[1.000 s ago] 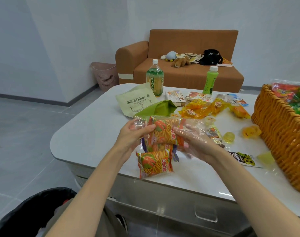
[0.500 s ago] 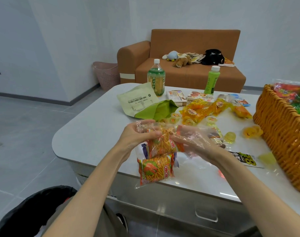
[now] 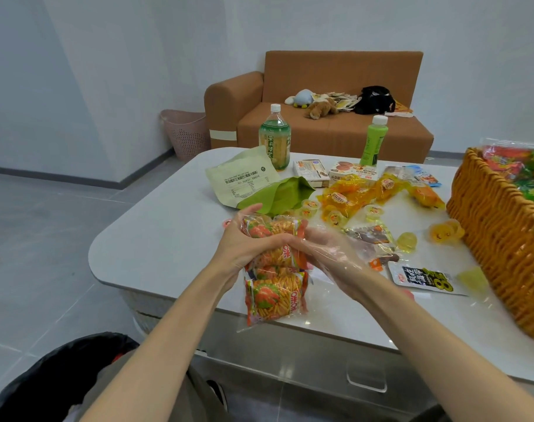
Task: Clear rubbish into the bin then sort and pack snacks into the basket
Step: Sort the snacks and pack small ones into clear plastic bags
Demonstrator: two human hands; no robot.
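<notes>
A clear plastic bag of orange snack packets (image 3: 274, 295) hangs over the table's near edge. My left hand (image 3: 244, 242) grips its upper part, fingers curled round the packets. My right hand (image 3: 329, 257) holds the loose clear plastic of the same bag from the right side. The woven basket (image 3: 500, 248) stands at the right with colourful packets inside. A black-lined bin (image 3: 46, 379) sits on the floor at the lower left. Yellow jelly cups (image 3: 335, 216) and their yellow bags (image 3: 366, 193) lie scattered mid-table.
A pale green pouch (image 3: 241, 181), two bottles (image 3: 274, 138), small boxes (image 3: 309, 172) and a black-and-white packet (image 3: 424, 280) lie on the white table (image 3: 156, 239). A brown sofa (image 3: 329, 129) and a pink basket (image 3: 188, 132) stand behind.
My hands have drawn together and bunched the top of the snack bag; the lower packets have dropped further over the table's edge.
</notes>
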